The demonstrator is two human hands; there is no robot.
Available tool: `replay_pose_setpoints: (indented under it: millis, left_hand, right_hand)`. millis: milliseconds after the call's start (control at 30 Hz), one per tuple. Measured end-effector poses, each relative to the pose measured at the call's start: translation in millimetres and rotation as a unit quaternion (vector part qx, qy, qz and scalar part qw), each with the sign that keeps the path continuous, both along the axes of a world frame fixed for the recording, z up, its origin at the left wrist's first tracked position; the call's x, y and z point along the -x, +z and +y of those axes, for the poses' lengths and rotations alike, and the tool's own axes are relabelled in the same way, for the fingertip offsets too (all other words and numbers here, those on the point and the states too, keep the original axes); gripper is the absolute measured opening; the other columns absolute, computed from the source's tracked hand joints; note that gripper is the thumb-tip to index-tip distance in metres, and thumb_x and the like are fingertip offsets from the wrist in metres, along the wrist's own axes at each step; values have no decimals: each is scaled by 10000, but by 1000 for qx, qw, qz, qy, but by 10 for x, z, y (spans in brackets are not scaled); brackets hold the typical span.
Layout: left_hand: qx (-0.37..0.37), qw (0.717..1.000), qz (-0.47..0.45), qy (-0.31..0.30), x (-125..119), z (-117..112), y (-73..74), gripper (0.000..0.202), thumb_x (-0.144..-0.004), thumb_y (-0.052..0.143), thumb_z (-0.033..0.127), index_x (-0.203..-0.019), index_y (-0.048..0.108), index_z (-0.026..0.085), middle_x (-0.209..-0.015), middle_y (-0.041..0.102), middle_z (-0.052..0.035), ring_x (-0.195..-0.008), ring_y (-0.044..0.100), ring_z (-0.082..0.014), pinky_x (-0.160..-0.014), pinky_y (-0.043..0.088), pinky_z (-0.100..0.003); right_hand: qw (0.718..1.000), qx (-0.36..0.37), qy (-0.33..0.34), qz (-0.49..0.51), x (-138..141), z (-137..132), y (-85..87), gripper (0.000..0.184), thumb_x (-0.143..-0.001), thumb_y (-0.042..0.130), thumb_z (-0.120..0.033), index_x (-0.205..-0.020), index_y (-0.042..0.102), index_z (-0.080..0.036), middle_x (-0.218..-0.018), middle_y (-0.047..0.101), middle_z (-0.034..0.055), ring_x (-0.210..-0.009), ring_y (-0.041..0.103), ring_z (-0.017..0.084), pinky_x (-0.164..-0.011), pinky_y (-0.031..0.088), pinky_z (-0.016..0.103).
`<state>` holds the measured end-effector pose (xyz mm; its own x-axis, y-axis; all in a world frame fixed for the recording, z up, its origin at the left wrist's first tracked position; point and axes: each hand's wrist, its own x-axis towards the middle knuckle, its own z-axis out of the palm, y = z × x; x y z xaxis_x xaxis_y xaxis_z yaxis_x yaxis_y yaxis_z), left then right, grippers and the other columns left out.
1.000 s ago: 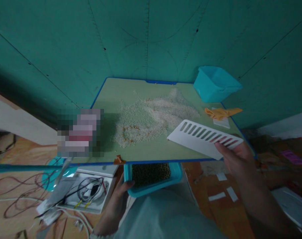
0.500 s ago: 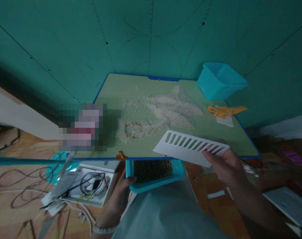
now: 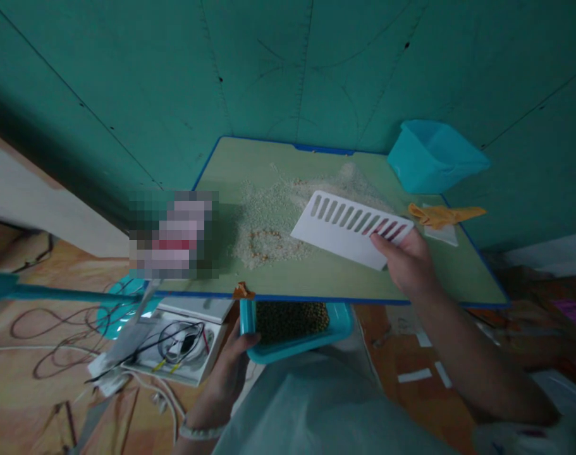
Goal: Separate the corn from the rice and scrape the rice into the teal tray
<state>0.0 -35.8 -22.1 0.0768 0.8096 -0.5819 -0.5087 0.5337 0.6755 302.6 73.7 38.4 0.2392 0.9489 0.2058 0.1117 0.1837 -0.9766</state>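
Observation:
My right hand pinches the right end of a white slotted plastic scraper, held tilted over the table. Behind and to its left, whitish grains are spread on the pale green tabletop, partly hidden by the scraper. A loop of yellowish beans or kernels lies among the grains at the left. With my left hand, I grip the left end of a turquoise tray below the table's front edge. Small dark and yellowish beans fill much of that tray.
A turquoise bin stands at the back right corner. Near it lies an orange cloth over a white piece. A brown scrap sits at the front edge. A blurred-out pinkish item is at the left. An open box of cables is on the floor.
My right hand has moved the scraper forward from the table's front edge toward the grains. My left hand still holds the tray below the edge. The view has shifted slightly.

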Motion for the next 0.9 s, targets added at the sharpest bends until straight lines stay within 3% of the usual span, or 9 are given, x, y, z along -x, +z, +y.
replay_pose_setpoints:
  millis: [233,433,633,900]
  left_hand:
    - [-5,1000,6,19,113,-21,-118,630,-639,785,266,-1262,707,214,-1249,767,-73,-1271,600,-421,-1034,497,-501]
    - [-15,1000,8,14,81,29,-53,750,-614,793,271,-1350,650,241,-1195,790,-61,-1203,648,-412,-928,568,-474]
    - [-13,998,12,58,41,2,16,808,-612,774,188,-1398,602,266,-1327,732,-41,-1291,597,-390,-1006,523,-470]
    - [5,1000,4,6,24,-29,52,585,-674,756,257,-1257,709,233,-1254,768,-56,-1273,607,-399,-1075,456,-477]
  right_hand:
    - [1000,25,14,-7,4,-83,74,284,-725,819,-452,-875,651,-279,-840,735,13,-870,713,255,-874,575,451]
    - [999,41,24,-8,-32,-126,38,293,-741,804,-442,-924,637,-285,-850,731,19,-913,714,281,-900,558,493]
    - [997,62,43,4,-32,-287,7,295,-740,804,-477,-895,657,-273,-843,746,35,-888,720,275,-852,584,466]
    - [996,80,36,8,-131,-344,-38,307,-743,804,-470,-925,666,-264,-905,770,40,-880,724,274,-842,577,474]
